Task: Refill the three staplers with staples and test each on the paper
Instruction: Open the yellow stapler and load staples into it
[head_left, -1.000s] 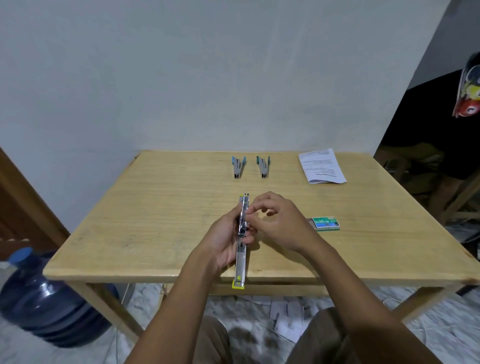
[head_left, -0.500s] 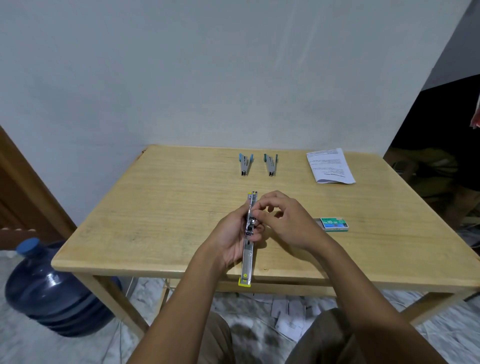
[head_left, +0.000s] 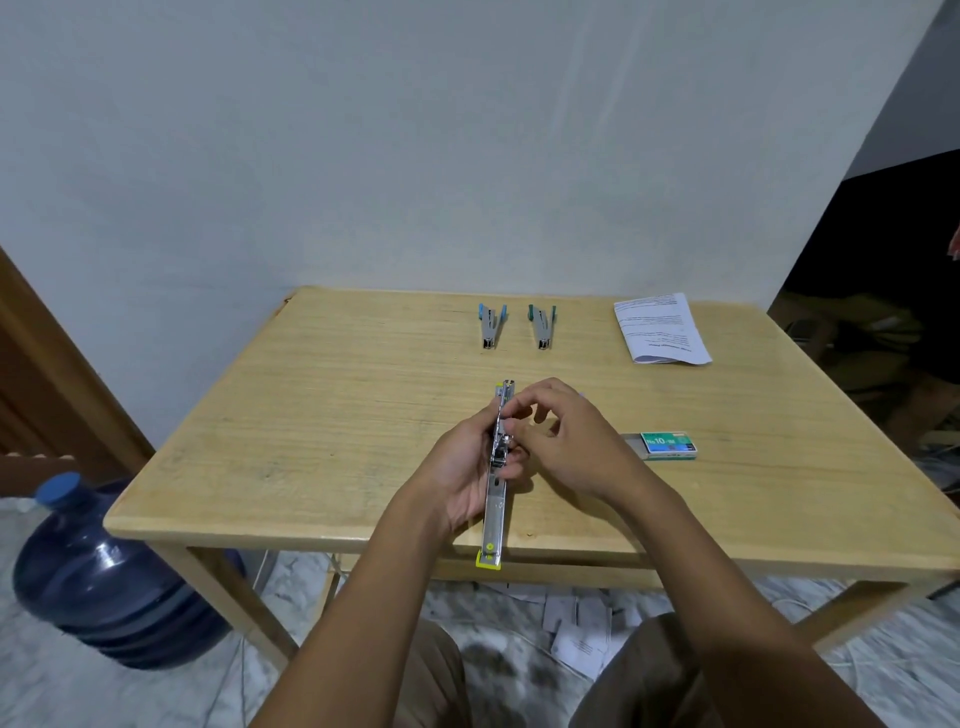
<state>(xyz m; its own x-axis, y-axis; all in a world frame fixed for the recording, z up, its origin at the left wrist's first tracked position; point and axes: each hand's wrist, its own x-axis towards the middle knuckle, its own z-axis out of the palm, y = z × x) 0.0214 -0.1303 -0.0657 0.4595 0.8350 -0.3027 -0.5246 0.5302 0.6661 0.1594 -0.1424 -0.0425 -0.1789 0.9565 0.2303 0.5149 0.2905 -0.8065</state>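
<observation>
Under the near edge, on the floor: scattered paper scraps (head_left: 571, 618). To the left, beside the table leg: a big blue water bottle (head_left: 104, 582).

Over the middle of the near edge of the wooden table (head_left: 311, 415): a yellow stapler (head_left: 494, 512), opened out flat in one long line, with its yellow end sticking out past the edge toward the person. Held around the middle by the left hand (head_left: 462, 467), with the fingers curled under and around the metal body. Met on its far half by the right hand (head_left: 566, 447), with thumb and forefinger closed in a pinch at the open magazine and the other fingers loosely bent. Cannot tell about any strip of staples between these fingertips; too small to see.

Further to the right, toward the right edge: a green staple box (head_left: 667, 446), lying flat, with the tray pushed out a little on its left side.

Near the middle of the far edge: a blue stapler (head_left: 488, 326) and a teal stapler (head_left: 542, 326), side by side but apart, in nobody's hand. Toward the far right corner: a folded printed paper (head_left: 661, 328).

Looks like the loading of one stapler, not yet finished. Probably left to do: closing it, testing it on the paper, then the same for the others. Cannot tell from here about staples already inside the two far staplers, or about staples already in the paper.
</observation>
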